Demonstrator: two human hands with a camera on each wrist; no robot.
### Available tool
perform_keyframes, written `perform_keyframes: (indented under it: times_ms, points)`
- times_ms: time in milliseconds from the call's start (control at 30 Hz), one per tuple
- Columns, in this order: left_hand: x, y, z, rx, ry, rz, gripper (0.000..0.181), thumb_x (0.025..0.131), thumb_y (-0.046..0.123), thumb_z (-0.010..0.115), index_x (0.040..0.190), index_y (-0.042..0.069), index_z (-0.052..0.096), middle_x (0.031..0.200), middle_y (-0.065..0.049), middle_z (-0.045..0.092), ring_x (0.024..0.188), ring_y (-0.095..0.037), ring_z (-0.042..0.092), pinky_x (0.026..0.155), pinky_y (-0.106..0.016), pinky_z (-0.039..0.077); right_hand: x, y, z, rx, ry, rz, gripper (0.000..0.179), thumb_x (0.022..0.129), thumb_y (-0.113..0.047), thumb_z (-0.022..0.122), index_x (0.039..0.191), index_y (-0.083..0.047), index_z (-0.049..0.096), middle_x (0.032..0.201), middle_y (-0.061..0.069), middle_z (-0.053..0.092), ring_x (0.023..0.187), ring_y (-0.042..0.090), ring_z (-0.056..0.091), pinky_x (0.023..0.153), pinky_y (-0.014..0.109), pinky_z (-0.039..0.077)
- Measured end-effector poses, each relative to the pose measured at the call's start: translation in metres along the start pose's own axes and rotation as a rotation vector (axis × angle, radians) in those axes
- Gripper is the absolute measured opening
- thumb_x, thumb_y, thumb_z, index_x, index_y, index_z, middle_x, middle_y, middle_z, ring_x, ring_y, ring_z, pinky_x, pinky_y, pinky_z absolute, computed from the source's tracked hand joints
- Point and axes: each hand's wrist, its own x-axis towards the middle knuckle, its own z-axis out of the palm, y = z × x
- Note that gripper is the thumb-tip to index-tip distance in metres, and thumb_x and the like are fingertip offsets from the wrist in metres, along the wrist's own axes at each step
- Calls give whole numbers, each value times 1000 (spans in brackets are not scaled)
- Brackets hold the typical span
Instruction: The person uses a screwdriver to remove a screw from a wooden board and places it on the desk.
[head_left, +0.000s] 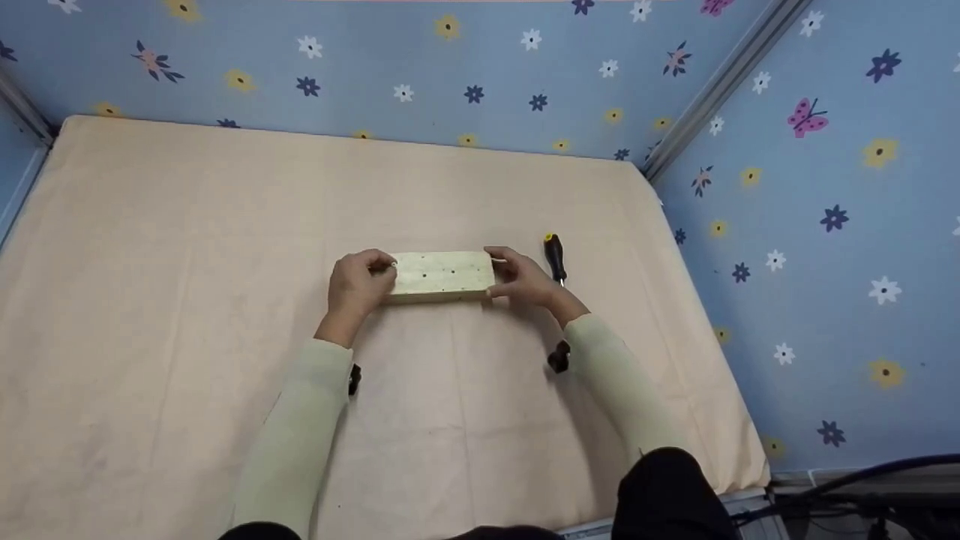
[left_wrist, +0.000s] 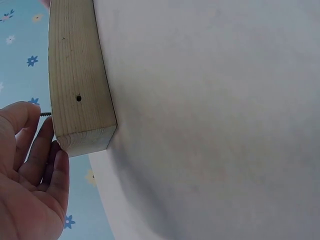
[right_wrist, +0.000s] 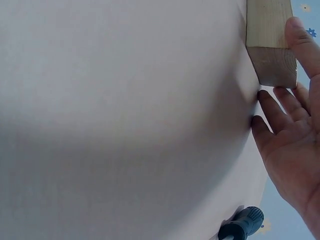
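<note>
A pale wooden block (head_left: 442,273) with small dark holes lies across the cloth between both hands. My left hand (head_left: 361,281) is at its left end, thumb and index finger pinching a small screw (left_wrist: 45,114); its thread shows against the block's top face in the left wrist view. The other left fingers rest near the block's end. My right hand (head_left: 521,279) holds the right end, thumb on the near side and index finger at the far corner. A thin pale piece (head_left: 499,260) shows by the right fingers; its kind is unclear.
A black screwdriver (head_left: 554,257) with a yellow-tipped handle lies just right of the right hand, its shaft partly hidden by the wrist. Beige cloth (head_left: 187,337) covers the table. Flower-patterned walls (head_left: 420,67) stand behind and to the right.
</note>
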Motion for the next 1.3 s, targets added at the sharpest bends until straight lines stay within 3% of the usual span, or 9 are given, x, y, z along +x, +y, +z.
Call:
perform_keyframes:
  times_ms: [600,900,1300]
  points:
    - [-2,2,0,28,8,3,16,91,19,59,100,16,71,95,-3,70,90,-20,62,82,-36,48,-1,0,0,-3,0,-10,84,78,-21,81,149,-18,35,151,5,41,139,23,41,117,39,27]
    - [-5,3,1,148,38,86,15,93,17,58,102,14,70,95,-6,71,87,-23,63,78,-38,49,0,0,1,-11,-2,1,85,78,-22,81,149,-20,35,152,3,40,139,22,41,117,39,27]
    - [-7,4,4,128,54,83,16,93,17,58,103,12,70,95,-6,72,87,-22,64,78,-38,51,-1,-1,0,-28,-5,7,83,79,-21,80,149,-21,35,152,4,41,140,24,39,115,40,31]
